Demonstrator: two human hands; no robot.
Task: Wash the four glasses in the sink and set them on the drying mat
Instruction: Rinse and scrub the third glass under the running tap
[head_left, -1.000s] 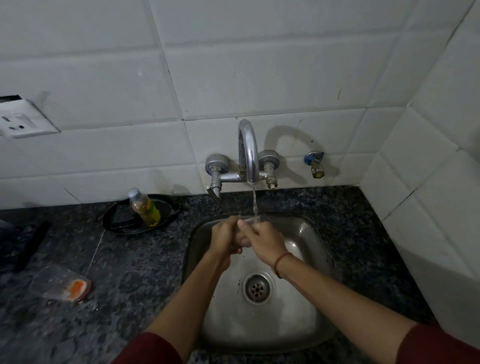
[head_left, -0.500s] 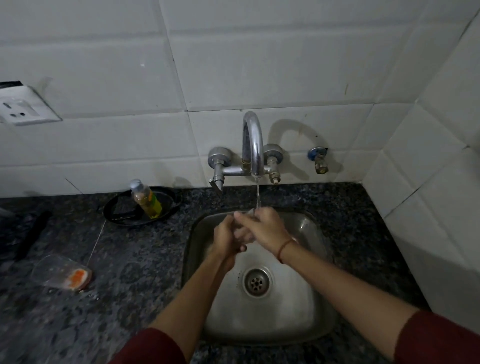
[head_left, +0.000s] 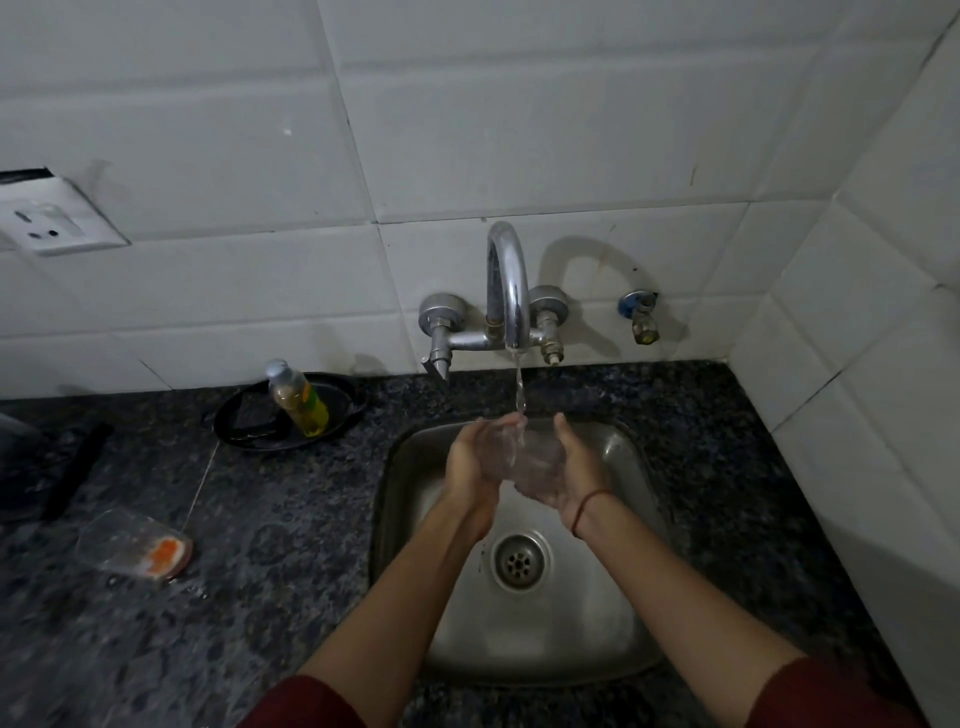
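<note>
A clear glass (head_left: 530, 462) is held between both my hands over the steel sink (head_left: 400, 467), right under the thin stream of water from the tap (head_left: 509, 291). My left hand (head_left: 467, 462) cups its left side and my right hand (head_left: 574, 467), with a red thread at the wrist, cups its right side and base. The water runs into and over the glass. Another clear glass (head_left: 130, 540) with an orange patch at its base lies on its side on the dark counter at the left. No drying mat is in view.
A bottle of yellow-green soap (head_left: 298, 400) stands in a black dish (head_left: 244, 426) behind the sink's left corner. A black object (head_left: 78, 467) lies at the far left. White tiled walls close in behind and at the right. The sink basin shows only its drain (head_left: 521, 561).
My hands were pressed together under the tap, the right over the left. Now they have spread apart and the glass shows between them. The view has shifted slightly.
</note>
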